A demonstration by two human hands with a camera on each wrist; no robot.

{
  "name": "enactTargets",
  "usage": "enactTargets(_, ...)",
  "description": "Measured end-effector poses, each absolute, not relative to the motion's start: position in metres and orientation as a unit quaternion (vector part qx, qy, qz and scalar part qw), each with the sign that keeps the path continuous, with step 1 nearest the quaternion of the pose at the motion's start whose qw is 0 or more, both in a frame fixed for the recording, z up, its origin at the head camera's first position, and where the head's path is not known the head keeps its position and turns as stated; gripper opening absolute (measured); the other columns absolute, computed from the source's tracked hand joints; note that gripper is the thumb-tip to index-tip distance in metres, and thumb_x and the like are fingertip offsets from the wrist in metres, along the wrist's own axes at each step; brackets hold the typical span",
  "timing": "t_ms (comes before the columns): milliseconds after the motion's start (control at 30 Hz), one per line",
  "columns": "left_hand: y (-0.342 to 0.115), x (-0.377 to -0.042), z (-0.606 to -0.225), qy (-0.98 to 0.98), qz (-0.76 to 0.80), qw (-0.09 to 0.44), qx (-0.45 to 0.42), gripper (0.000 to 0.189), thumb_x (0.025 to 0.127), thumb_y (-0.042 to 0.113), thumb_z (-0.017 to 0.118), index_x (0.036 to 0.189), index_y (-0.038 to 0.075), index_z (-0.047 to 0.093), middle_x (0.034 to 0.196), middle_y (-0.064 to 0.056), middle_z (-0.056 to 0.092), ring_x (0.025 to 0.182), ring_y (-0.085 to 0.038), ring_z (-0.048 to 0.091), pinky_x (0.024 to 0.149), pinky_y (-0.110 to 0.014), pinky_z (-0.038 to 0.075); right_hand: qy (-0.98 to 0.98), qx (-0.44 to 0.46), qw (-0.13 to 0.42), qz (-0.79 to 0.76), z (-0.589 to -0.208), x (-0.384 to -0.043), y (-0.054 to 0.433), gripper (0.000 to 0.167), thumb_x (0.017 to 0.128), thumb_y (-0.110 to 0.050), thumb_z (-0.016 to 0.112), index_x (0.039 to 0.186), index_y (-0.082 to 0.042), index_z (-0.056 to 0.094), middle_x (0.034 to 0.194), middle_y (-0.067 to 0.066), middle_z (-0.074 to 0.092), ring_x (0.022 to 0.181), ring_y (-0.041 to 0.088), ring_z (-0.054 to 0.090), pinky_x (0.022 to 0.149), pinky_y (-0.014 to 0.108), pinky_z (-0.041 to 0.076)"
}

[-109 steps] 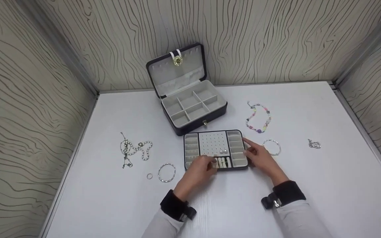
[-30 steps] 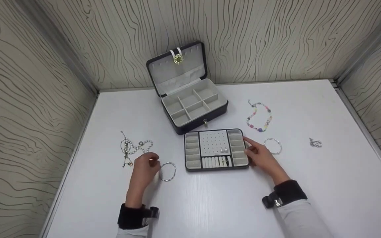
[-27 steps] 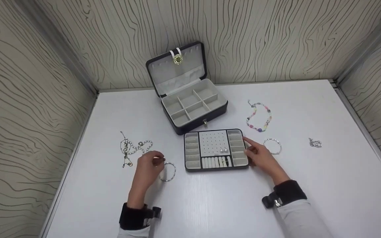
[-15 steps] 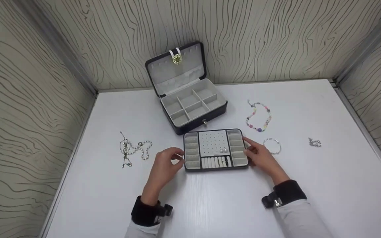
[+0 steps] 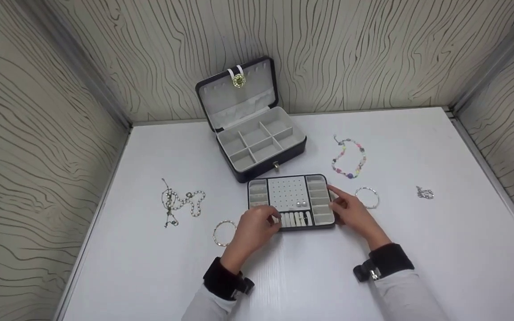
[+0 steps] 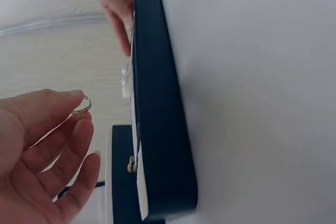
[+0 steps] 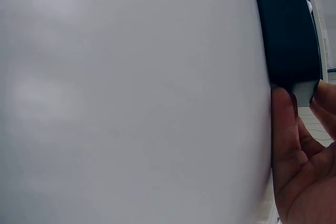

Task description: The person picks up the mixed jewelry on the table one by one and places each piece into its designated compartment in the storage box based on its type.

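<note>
Here's the left hand [image 5: 254, 229] pinching a gold ring [image 6: 84, 110] just above the navy tray [image 5: 289, 187]; loosen that pinch and it could drop; the right hand [image 5: 355, 215] grips the tray's right edge, where a jolt could shift everything.

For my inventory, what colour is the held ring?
Gold-coloured ring; the left wrist view shows it best.

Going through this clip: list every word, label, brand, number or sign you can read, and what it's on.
No readable text in any of the three current views.
The jewelry box and tray show no legible label.
The walls carry only wavy grain lines.
Too small to tell: any marks on the ring, the colorful bead necklace or the wrist cameras.
</note>
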State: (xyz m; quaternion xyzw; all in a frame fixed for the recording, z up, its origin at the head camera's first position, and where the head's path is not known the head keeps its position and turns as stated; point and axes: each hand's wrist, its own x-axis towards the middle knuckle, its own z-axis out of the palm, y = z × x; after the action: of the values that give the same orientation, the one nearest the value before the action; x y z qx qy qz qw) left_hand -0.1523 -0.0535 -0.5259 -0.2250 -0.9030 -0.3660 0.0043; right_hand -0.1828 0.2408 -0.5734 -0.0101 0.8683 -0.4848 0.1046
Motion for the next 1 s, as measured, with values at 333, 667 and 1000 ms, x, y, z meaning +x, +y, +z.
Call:
enactTargets(333,-0.025,-0.16,-0.537,-0.924,-0.303,0.01,-0.232,0.013,0.08,0.007,0.076,0.092,0.011,0.074,0.087,0.001,0.072,0.074,-0.011,0.066,0.067,-0.023,0.052,0.871,-0.018,0.098,-0.481,-0.575,-0.183,0.241,0.053,0.099,-0.011,0.057,0.15,-0.01,0.041,0.102,0.015,0.063,0.077,0.02,0.056,0.06,0.031,0.051)
enactTargets(667,-0.017,-0.163,-0.544,-0.937,-0.296,-0.011,-0.186,0.012,0.081,0.008,0.076,0.092,0.012,0.075,0.087,0.002,0.071,0.077,-0.014,0.065,0.07,-0.026,0.053,0.873,-0.02,0.1,-0.477,-0.573,-0.183,0.24,0.053,0.1,-0.012,0.056,0.15,-0.008,0.04,0.102,0.015,0.062,0.077,0.021,0.056,0.061,0.033,0.051)
enactTargets(1000,-0.017,-0.164,-0.545,-0.937,-0.299,-0.023,-0.18,0.009,0.08,0.007,0.076,0.086,0.014,0.074,0.079,0.007,0.064,0.071,-0.01,0.06,0.065,-0.023,0.05,0.872,-0.018,0.1,-0.479,-0.573,-0.183,0.24,0.052,0.1,-0.011,0.055,0.15,-0.009,0.041,0.102,0.016,0.062,0.074,0.021,0.056,0.06,0.032,0.051)
